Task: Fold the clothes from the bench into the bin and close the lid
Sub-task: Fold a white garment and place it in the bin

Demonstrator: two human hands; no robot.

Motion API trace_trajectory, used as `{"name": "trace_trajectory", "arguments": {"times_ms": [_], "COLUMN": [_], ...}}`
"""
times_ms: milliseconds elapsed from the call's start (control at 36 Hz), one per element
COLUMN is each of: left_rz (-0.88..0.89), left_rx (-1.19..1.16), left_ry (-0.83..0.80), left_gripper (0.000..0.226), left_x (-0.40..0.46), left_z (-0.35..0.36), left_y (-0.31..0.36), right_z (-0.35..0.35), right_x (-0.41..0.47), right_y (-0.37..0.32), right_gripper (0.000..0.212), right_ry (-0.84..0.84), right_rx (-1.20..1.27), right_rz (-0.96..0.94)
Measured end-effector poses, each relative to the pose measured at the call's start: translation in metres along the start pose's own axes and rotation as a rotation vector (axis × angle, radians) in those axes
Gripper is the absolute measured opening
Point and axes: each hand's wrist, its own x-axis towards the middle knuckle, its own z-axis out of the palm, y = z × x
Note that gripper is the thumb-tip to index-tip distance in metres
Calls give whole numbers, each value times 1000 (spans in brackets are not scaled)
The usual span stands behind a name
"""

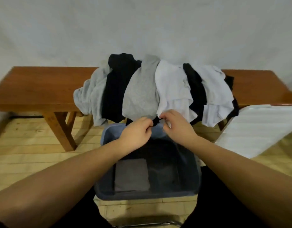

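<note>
Over the bin: I see both hands on one black garment [156, 121].
Left hand [135, 134]: pinches its hem.
Right hand [176, 127]: pinches it too.
Clothes pile [142, 86]: draped on wooden bench [43, 89].
Bin [107, 134]: below, folded grey garment [131, 174] inside.
Lid [257, 127]: leaning at right.

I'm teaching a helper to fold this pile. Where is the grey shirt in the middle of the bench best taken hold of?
Take the grey shirt by its lower hem, which hangs free over the front edge of the bench just above the bin. Come from the front and below, one hand at each hem corner; its top is tucked among the other clothes.
</note>
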Motion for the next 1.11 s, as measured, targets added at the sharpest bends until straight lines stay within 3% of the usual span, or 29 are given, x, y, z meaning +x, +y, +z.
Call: {"name": "trace_trajectory", "arguments": {"times_ms": [139,194,278,389,583,778,917,972,1056,1111], "left_rz": [184,123,13,-83,-161,-248,-246,-245,-230,-215], "left_rx": [121,117,173,118,-18,-353,-544,-551,-523,-515], "left_ry": [143,113,98,91,104,66,135,176,263,320], "left_gripper": [25,41,56,42,6,18,20,19,21,23], "left_x": [37,50,66,77,81,79,72,70,69,71], "left_z": [-7,-2,10,22,33,2,-30,-45,-73,-92], "left_y": [22,28,31,26,11,24,48,57,70,77], "right_z": [-32,-38,-43,-38,-28,-42,-57,-66,-90,-108], "right_x": [29,40,51,56,56,70,73,75,76,78], "right_y": [21,35,53,62,60,50,36,26,7,-6], "right_gripper": [33,43,59,55,50,55,31,23,13,10], "right_ry": [271,233,45,-49,64,22,44,111,229,261], "right_rx": [-210,-287,-378,-263,-108,-57,-302,-186,237,306], "right_rz": [-22,58,153,230,277,359,318,342,413,401]}}
